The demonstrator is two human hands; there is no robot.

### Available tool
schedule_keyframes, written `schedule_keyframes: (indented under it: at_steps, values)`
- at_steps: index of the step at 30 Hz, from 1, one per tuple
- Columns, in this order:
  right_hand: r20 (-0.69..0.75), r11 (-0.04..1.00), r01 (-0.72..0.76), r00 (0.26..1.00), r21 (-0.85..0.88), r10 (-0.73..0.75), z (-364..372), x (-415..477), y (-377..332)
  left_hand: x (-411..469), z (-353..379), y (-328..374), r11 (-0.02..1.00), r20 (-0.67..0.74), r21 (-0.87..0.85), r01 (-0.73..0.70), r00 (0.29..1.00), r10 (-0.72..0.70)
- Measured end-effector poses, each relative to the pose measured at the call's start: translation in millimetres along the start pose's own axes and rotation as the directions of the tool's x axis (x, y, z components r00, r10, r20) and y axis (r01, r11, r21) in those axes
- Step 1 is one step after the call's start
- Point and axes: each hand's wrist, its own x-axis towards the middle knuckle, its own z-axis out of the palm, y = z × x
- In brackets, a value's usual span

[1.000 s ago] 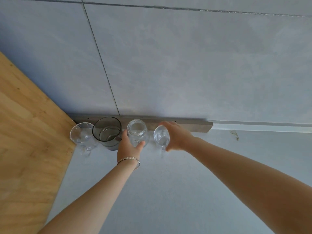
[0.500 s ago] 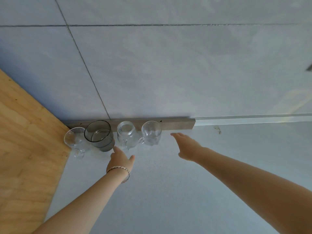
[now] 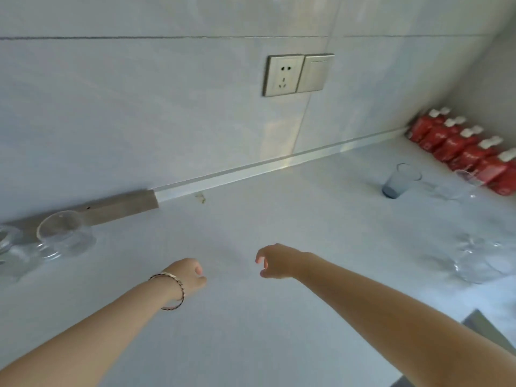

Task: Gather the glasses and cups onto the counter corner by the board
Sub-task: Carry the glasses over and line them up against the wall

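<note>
A pale grey counter (image 3: 251, 317) fills the near and middle of the view, backed by a tiled wall (image 3: 139, 107) of the same pale tone. Two bare forearms reach over the counter from the near edge. The left hand (image 3: 190, 275), with one thin bracelet (image 3: 173, 291) on its wrist, hangs loosely curled and holds nothing; the right hand (image 3: 276, 261) is likewise half-curled with its fingers apart and empty, and neither touches any glass. At the far left, against a grey strip (image 3: 117, 206) at the foot of the wall, stand two clear glasses: a clear mug (image 3: 67, 236) and, cut by the left edge, a clear jar glass (image 3: 11, 252) just beside it. At the right lie the others, well apart from that pair: one blue tumbler (image 3: 399, 181) upright at the far right, one clear glass (image 3: 458, 185) blurred beside it, and one clear wide glass (image 3: 485, 258) nearer. Behind them five red pouches (image 3: 460, 152) with white caps stand in a row along the far right wall; their printing is too blurred to read. On the wall sits one socket plate (image 3: 283, 75) touching one switch plate (image 3: 315, 72). A small brownish stain (image 3: 200, 197) marks the counter near the wall.
</note>
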Motion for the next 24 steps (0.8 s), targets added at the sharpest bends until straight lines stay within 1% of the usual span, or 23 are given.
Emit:
schedule_keyframes:
  at_steps: [4, 8, 10, 11, 12, 14, 15, 16, 17, 18, 20, 21, 22, 24]
  values:
    - [-0.023, 0.994, -0.084, 0.996, 0.065, 0.085, -4, -42, 102, 12, 36, 107, 0.996, 0.010, 0.050, -0.074, 0.997, 0.074]
    - [-0.076, 0.986, -0.127, 0.988, 0.109, 0.136, -14, -87, 213, 26, 74, 208, 0.990, 0.018, 0.069, -0.119, 0.993, 0.118]
    - [-0.129, 0.980, -0.157, 0.977, 0.125, 0.173, -22, -112, 270, 31, 91, 257, 0.987, 0.024, 0.075, -0.141, 0.990, 0.140]
    - [-0.177, 0.975, -0.177, 0.964, 0.138, 0.200, -26, -124, 297, 32, 99, 280, 0.985, 0.025, 0.079, -0.153, 0.988, 0.152]
    - [-0.239, 0.967, -0.203, 0.942, 0.154, 0.236, -30, -137, 325, 32, 105, 301, 0.983, 0.028, 0.085, -0.160, 0.987, 0.158]
    - [-0.370, 0.942, -0.272, 0.869, 0.198, 0.328, -37, -162, 375, 36, 118, 337, 0.981, 0.042, 0.096, -0.167, 0.986, 0.164]
    - [-0.413, 0.921, -0.315, 0.826, 0.229, 0.385, -38, -173, 397, 38, 124, 351, 0.981, 0.050, 0.097, -0.168, 0.985, 0.164]
    - [-0.424, 0.892, -0.365, 0.787, 0.265, 0.448, -37, -181, 418, 39, 129, 363, 0.981, 0.060, 0.097, -0.166, 0.985, 0.161]
    - [-0.403, 0.859, -0.415, 0.760, 0.301, 0.509, -34, -188, 435, 41, 133, 374, 0.981, 0.067, 0.096, -0.167, 0.985, 0.161]
    - [-0.355, 0.824, -0.460, 0.748, 0.331, 0.560, -30, -192, 450, 43, 138, 383, 0.982, 0.073, 0.094, -0.165, 0.985, 0.159]
    - [-0.237, 0.770, -0.510, 0.751, 0.383, 0.616, -17, -192, 469, 48, 144, 398, 0.981, 0.082, 0.097, -0.165, 0.984, 0.157]
    - [-0.201, 0.756, -0.517, 0.756, 0.401, 0.623, -11, -190, 474, 50, 147, 403, 0.981, 0.087, 0.100, -0.167, 0.983, 0.159]
    - [-0.185, 0.748, -0.519, 0.756, 0.414, 0.627, -4, -186, 477, 51, 150, 408, 0.980, 0.092, 0.103, -0.171, 0.982, 0.162]
    - [-0.207, 0.744, -0.515, 0.745, 0.427, 0.635, 3, -177, 479, 54, 153, 416, 0.979, 0.102, 0.111, -0.173, 0.981, 0.162]
